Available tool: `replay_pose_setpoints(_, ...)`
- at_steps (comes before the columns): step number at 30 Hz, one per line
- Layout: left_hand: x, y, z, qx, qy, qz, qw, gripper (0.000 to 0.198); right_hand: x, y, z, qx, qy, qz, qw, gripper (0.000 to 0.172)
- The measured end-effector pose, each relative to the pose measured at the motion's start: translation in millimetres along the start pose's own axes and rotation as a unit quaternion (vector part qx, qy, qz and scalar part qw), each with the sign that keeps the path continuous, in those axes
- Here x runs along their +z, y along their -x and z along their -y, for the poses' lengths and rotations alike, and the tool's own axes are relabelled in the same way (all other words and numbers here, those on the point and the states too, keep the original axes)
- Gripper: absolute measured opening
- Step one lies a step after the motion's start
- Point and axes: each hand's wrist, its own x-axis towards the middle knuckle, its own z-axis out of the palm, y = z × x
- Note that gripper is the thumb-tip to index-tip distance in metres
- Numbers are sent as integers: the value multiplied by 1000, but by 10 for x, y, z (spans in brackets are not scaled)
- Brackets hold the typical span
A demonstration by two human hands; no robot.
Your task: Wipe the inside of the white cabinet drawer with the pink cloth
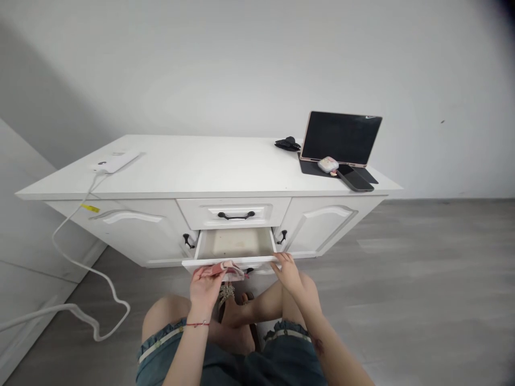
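A white sideboard stands against the wall. Its lower middle drawer is pulled out and looks empty inside. My left hand is closed on a small pink and white folded item, held just at the drawer's front edge. My right hand rests on the drawer's front right corner with the fingers curled over the edge. I crouch in front with my knees below the drawer.
An upper drawer with a black handle is closed. On the top sit a tablet, a phone, a small earbud case, a black clip and a white power strip whose cable trails to the floor.
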Motion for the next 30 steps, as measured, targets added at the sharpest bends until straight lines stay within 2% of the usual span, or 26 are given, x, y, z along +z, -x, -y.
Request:
replay_pose_setpoints(5,-31,50,-280,52,-10,-16,998,20,13,5,10,3,3,-6,1000,25)
replay_pose_setpoints(12,-91,121,-410,93,-8,3,996,16,25,9,1,-2,1,-7,1000,26)
replay_pose_setpoints(16,-133,191,-501,100,-11,-38,994,18,-15,46,23,-5,-33,-14,999,31)
replay_pose_setpoints(19,-190,225,-550,120,-24,-67,990,19,-50,131,136,0,-92,-46,995,33)
replay_pose_setpoints(22,-251,249,-534,133,-46,-72,987,22,-2,222,301,37,-137,-63,988,27)
replay_pose_setpoints(25,-295,306,-437,122,-53,-80,988,26,162,243,409,106,-201,-27,974,24)
replay_pose_setpoints(30,-382,488,-222,80,-41,-98,991,24,438,136,395,153,-252,-24,955,23)
